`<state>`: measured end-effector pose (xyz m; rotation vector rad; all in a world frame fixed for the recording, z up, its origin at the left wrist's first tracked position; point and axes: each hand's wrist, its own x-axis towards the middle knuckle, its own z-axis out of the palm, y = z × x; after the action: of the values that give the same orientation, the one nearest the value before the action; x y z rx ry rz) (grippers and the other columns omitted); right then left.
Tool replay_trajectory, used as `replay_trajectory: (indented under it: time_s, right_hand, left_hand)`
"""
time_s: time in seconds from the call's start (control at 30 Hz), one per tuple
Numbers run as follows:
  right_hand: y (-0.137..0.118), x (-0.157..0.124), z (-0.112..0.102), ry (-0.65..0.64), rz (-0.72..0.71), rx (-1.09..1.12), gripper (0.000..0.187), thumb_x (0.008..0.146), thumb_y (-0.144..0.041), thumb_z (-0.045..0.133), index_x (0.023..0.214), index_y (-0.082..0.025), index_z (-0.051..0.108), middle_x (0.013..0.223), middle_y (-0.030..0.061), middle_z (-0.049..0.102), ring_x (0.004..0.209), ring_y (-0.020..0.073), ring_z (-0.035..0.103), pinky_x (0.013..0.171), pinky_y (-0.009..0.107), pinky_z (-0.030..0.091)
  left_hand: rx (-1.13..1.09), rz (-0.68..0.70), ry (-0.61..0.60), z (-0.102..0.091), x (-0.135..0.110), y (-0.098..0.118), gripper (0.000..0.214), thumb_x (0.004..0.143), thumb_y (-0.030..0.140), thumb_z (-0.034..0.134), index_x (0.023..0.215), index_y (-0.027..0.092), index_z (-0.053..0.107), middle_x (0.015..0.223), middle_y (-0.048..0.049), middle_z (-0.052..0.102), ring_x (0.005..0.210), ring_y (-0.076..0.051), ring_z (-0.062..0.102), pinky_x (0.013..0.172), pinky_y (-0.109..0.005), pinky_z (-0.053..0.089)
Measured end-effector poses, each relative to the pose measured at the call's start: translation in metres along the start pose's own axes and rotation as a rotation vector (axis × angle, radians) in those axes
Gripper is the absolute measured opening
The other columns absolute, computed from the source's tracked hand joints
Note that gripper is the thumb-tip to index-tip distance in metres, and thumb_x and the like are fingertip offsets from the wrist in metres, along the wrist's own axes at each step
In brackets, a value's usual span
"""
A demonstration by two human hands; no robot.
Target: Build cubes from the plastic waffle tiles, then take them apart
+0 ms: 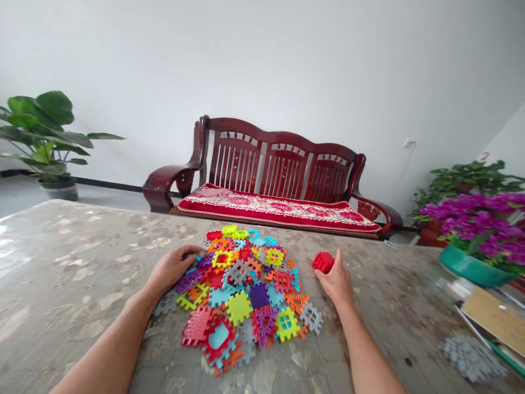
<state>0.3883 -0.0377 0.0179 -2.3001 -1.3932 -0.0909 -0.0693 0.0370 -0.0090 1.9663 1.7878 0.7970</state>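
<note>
A heap of colourful plastic interlocking tiles (239, 308) with notched edges lies on the table in front of me. Some tiles are solid squares, others have window-like cutouts, and several overlap. At the heap's left edge rests my left hand (175, 267), its fingers loosely curved over the tiles and nothing visible in its grasp; its fingertips are partly hidden. To the right of the heap, my right hand (337, 278) grips a small stack of red tiles (324, 262) between thumb and fingers, just over the tabletop.
The patterned table (102, 241) carries a group of grey tiles (473, 357) at the right, near a box (494, 317) and a teal pot of purple flowers (471, 265). Beyond stands a wooden bench (283, 164) with a red cover. A leafy plant (51, 137) is at left.
</note>
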Motion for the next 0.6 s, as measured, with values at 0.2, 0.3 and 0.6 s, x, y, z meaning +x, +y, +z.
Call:
replay_trajectory:
  time_s: [0.2, 0.3, 0.6]
  right_hand:
    - [0.003, 0.005, 0.006, 0.036, -0.002, -0.038, 0.088, 0.076, -0.039, 0.056, 0.149, -0.004, 0.02, 0.108, 0.0185, 0.068, 0.099, 0.0327, 0.065, 0.085, 0.039, 0.047]
    - [0.004, 0.007, 0.008, 0.025, 0.018, -0.046, 0.087, 0.076, -0.038, 0.057, 0.148, -0.003, 0.023, 0.11, 0.0194, 0.067, 0.1, 0.0331, 0.064, 0.085, 0.039, 0.046]
    - [0.011, -0.003, 0.005, 0.381, -0.139, 0.081, 0.071, 0.074, -0.044, 0.063, 0.135, -0.011, 0.048, 0.118, 0.0193, 0.063, 0.105, 0.0368, 0.057, 0.091, 0.049, 0.043]
  left_hand:
    - [-0.027, -0.011, -0.002, 0.0, -0.001, 0.001, 0.041, 0.076, 0.04, 0.048, 0.105, 0.025, 0.071, 0.1, 0.0002, 0.077, 0.09, -0.022, 0.068, 0.078, -0.027, 0.049]
    - [-0.047, -0.01, 0.001, 0.0, -0.001, 0.002, 0.04, 0.075, 0.04, 0.048, 0.104, 0.025, 0.072, 0.096, 0.0009, 0.077, 0.088, -0.021, 0.068, 0.079, -0.027, 0.05]
    - [-0.039, -0.01, 0.017, 0.001, 0.0, 0.0, 0.039, 0.075, 0.038, 0.048, 0.103, 0.025, 0.072, 0.095, 0.001, 0.077, 0.087, -0.021, 0.069, 0.08, -0.027, 0.05]
